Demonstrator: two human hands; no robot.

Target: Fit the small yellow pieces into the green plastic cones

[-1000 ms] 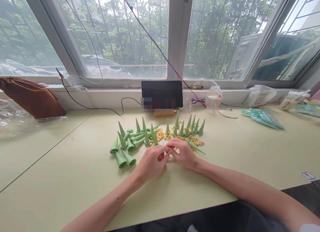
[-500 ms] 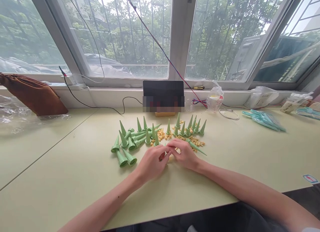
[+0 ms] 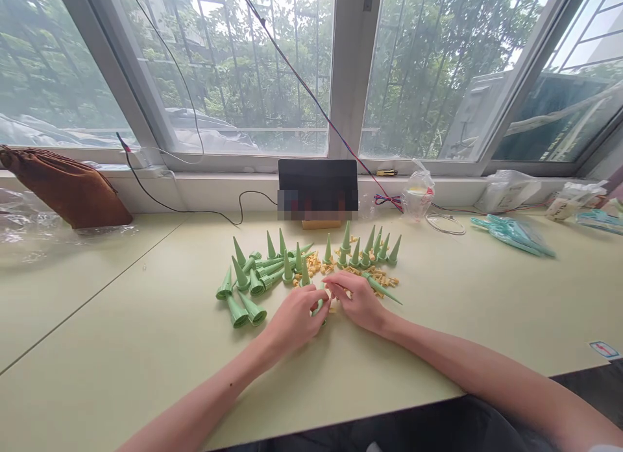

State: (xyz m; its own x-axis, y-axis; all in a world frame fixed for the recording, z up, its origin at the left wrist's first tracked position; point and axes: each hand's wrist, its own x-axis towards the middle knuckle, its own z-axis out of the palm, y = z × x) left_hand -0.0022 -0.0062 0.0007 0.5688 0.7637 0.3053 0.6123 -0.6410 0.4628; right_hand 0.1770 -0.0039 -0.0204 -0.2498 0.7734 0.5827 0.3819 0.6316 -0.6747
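My left hand [image 3: 298, 314] is closed on a green cone-shaped plastic spike [image 3: 318, 307], and a bit of green shows between its thumb and fingers. Most of that spike is hidden by the hand. Close beside it, my right hand [image 3: 357, 301] has its fingers bent toward the thumb; whatever is between the fingertips is too small to make out. Just beyond the hands lie small yellow plastic pieces [image 3: 384, 277] in loose heaps. Several green spikes [image 3: 395, 251] stand point up around them, and others [image 3: 238, 312] lie on their sides to the left.
A dark-screened device [image 3: 317, 176] leans on a small stand at the back of the pale table [image 3: 160, 348]. A brown drawstring bag [image 3: 78, 192] lies at the left. Toward the right are a plastic bag with a cup [image 3: 418, 192], a coiled white cable [image 3: 445, 224] and a teal packet [image 3: 516, 235].
The fingertips of my two hands, pressed together before, have come slightly apart. More of the green spike now shows in my left hand. Both forearms stay nearly where they were.
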